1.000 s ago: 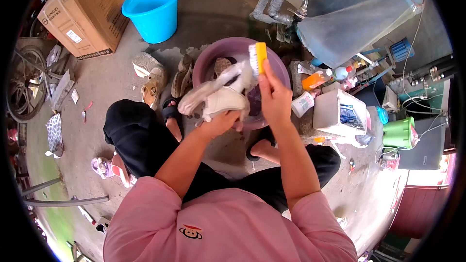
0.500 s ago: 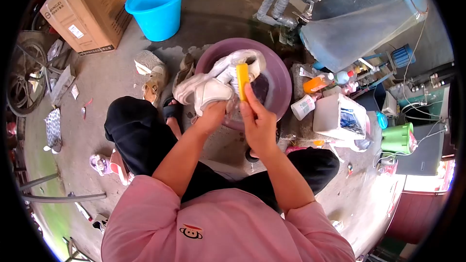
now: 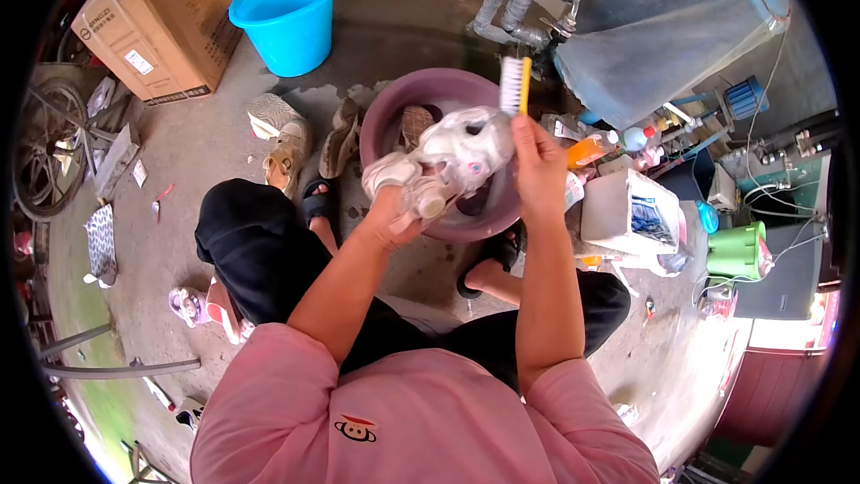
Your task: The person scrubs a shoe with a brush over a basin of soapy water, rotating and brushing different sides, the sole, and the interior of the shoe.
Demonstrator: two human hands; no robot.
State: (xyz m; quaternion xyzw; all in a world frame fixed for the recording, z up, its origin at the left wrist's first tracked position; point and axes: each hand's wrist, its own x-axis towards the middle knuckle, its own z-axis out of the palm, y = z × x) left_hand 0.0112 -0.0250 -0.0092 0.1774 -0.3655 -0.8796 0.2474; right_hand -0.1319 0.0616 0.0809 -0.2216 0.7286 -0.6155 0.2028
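A purple basin [image 3: 389, 109] stands on the floor between the person's feet, and a white, soapy-looking shoe [image 3: 461, 154] is held over it, the lower-left end overlapping the rim in view. The shoe's long axis runs aslant, from the left hand up and right toward the right hand; which end is the toe I cannot tell. The left hand [image 3: 391, 213] grips that lower-left end, thumb side showing, the other fingers mostly hidden by the shoe. The right hand [image 3: 537, 161] has its fingers clamped on the lower end of a yellow brush [image 3: 520, 87], which points away from the person, bristles facing left, just beside the shoe's upper-right end. The step in hand looks like scrubbing, between strokes; the next move seems to call for bristles laid against the shoe while the left hand steadies it.
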